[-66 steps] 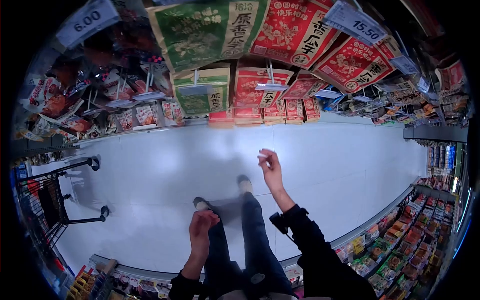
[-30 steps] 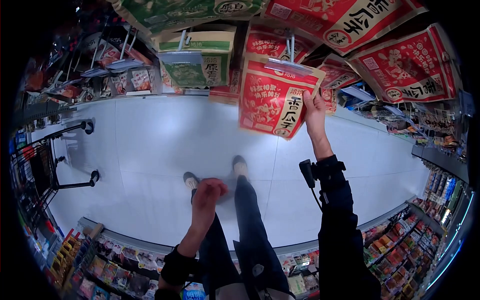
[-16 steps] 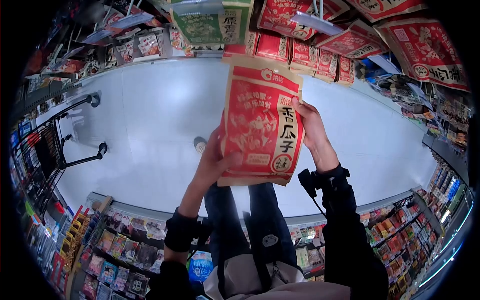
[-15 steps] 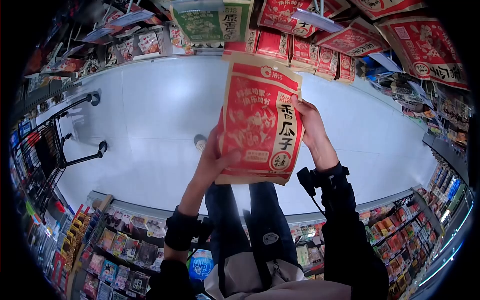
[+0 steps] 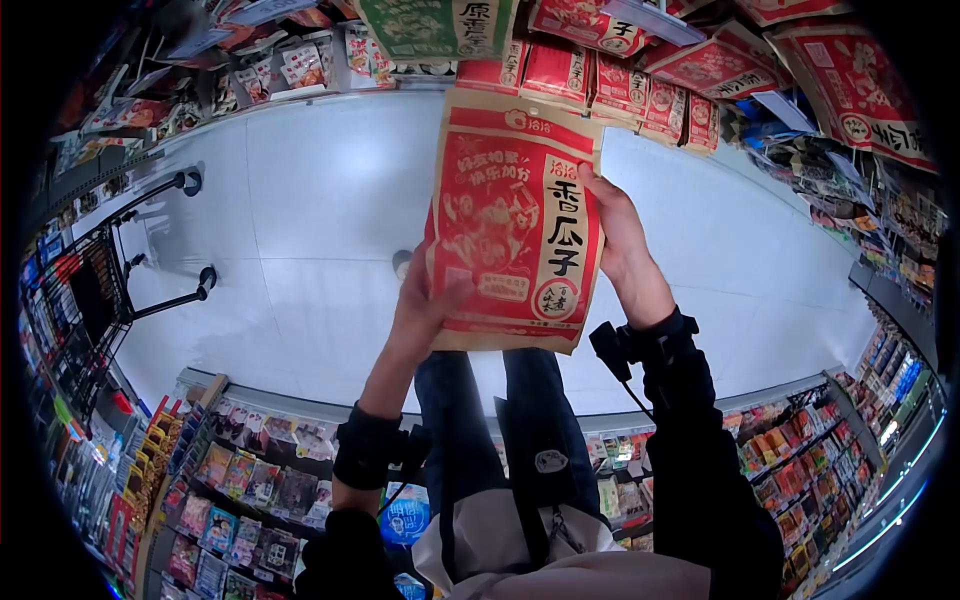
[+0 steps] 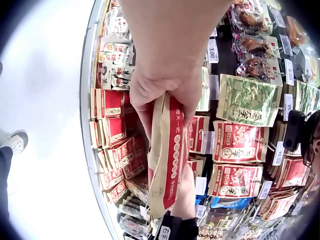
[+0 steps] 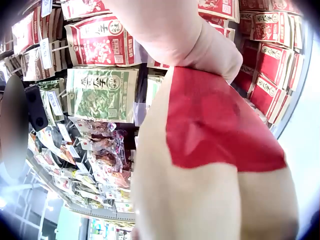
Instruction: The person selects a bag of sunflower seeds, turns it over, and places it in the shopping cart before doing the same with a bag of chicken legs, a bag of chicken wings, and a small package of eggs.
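Observation:
Both hands hold up one red and tan bag (image 5: 505,230) with black lettering, its front facing the head view. The left hand (image 5: 418,310) pinches its lower left side, thumb on the front. The right hand (image 5: 625,240) grips the upper right edge, thumb in front and the other fingers hidden behind. In the left wrist view the bag (image 6: 169,155) appears edge-on below the left hand (image 6: 162,75). Up close in the right wrist view, the bag (image 7: 215,150) hangs from the right hand (image 7: 200,45).
Red bags (image 5: 625,85) and a green bag (image 5: 440,28) hang on or stand at the rack ahead. A black shopping cart (image 5: 95,290) is at the left on the pale floor (image 5: 300,220). Snack shelves (image 5: 270,480) run behind the person, on both sides of the legs.
The right hand has taken a red bag from the hanging rack and brought it nearer the body. The left hand has risen to grip it. Lately the bag has shifted slightly up and left.

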The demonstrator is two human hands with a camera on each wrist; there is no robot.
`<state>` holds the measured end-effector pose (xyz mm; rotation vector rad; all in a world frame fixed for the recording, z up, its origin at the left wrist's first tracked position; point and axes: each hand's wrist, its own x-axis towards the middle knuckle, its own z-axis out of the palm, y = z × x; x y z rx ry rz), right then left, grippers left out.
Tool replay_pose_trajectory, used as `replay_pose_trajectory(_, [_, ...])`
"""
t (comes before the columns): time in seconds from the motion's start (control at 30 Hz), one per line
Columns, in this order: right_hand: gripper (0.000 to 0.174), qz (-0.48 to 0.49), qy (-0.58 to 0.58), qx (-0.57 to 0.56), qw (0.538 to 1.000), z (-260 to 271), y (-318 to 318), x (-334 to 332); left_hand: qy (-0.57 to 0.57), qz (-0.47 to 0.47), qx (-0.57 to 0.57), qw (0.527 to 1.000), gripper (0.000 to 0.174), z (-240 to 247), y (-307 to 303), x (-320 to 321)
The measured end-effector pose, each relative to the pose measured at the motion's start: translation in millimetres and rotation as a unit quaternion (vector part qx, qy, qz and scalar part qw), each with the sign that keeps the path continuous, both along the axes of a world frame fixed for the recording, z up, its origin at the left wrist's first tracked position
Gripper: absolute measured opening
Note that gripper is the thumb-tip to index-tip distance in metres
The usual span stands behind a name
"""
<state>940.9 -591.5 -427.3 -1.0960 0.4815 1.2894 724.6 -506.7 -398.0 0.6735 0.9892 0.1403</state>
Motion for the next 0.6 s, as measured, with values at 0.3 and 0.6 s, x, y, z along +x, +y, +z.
replay_pose_trajectory(0.3, [0.028, 0.011, -0.175, 0.037, 0.984, 39, -6, -24, -0.010, 0.000, 0.108, 0.994, 0.067, 2, -6, -8])
replay_pose_trajectory(0.6, [0.061, -0.011, -0.243, 0.056, 0.968, 23, -28, -87, 0.100, -0.223, 0.567, 0.787, 0.058, 64, -37, 15])
